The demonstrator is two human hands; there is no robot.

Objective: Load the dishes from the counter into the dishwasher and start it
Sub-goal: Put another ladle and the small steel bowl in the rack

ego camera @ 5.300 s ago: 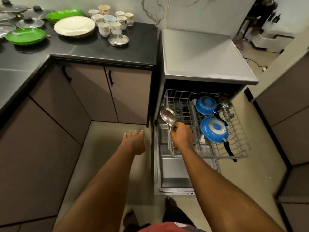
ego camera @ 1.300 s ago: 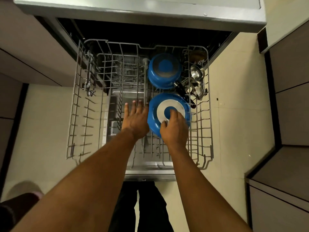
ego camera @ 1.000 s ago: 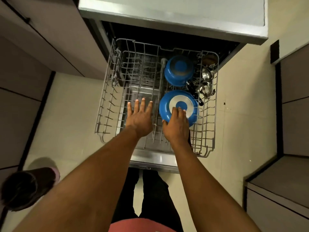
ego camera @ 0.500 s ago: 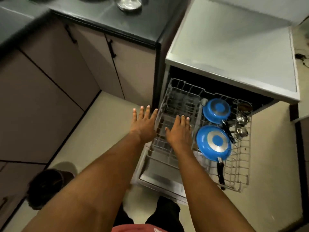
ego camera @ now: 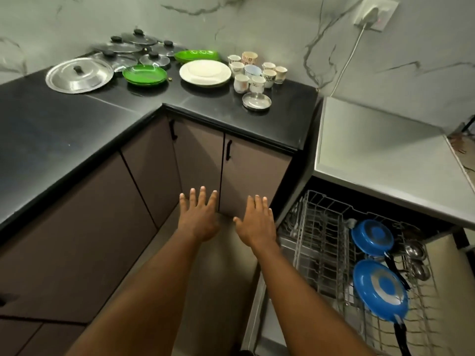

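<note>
Dishes (ego camera: 205, 73) beyond left hand (ego camera: 199, 222), right hand (ego camera: 257, 227) (fingers (ego camera: 202, 199) straight, empty)

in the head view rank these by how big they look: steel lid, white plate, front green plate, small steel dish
1. steel lid
2. white plate
3. front green plate
4. small steel dish
All sit similarly far, so the order seems fair.

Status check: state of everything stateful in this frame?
Silver wire dishwasher rack: pulled out, part-loaded.
Two blue frying pans: in rack, bottoms showing.
Brown cabinet doors: closed.
White wall plug: plugged in.
Left hand: open, empty.
Right hand: open, empty.
</note>
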